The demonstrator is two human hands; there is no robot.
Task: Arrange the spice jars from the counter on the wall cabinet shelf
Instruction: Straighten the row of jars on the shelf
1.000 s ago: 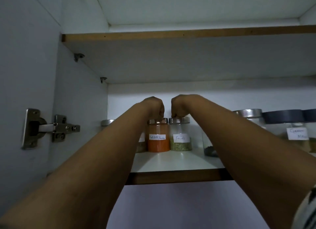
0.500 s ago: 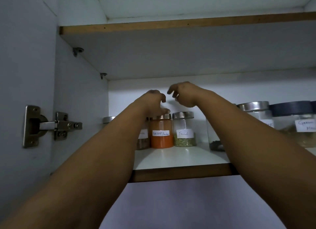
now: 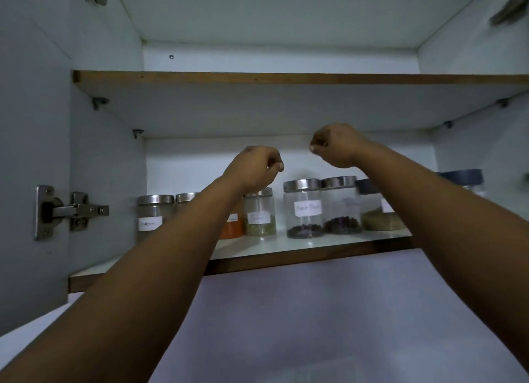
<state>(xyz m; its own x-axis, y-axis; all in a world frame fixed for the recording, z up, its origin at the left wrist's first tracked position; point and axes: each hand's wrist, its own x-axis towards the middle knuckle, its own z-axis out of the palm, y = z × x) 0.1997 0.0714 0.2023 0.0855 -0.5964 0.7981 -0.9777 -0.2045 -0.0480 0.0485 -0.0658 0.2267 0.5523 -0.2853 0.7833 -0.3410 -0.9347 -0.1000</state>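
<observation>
A row of steel-lidded spice jars stands on the wall cabinet's lower shelf. From the left: a pale jar, an orange-powder jar mostly hidden by my forearm, a green-seed jar, and two jars of dark spice. My left hand hovers just above the green-seed jar, fingers curled, holding nothing. My right hand is raised above the dark-spice jars, also loosely curled and empty.
Wider dark-lidded jars stand further right, partly behind my right forearm. The upper shelf hangs close overhead. The open cabinet door with its metal hinge is at the left.
Both hands have let go of the orange and green-seed jar lids, lifted and drawn apart. My view shifted left and up, bringing more jars and the upper compartment into sight.
</observation>
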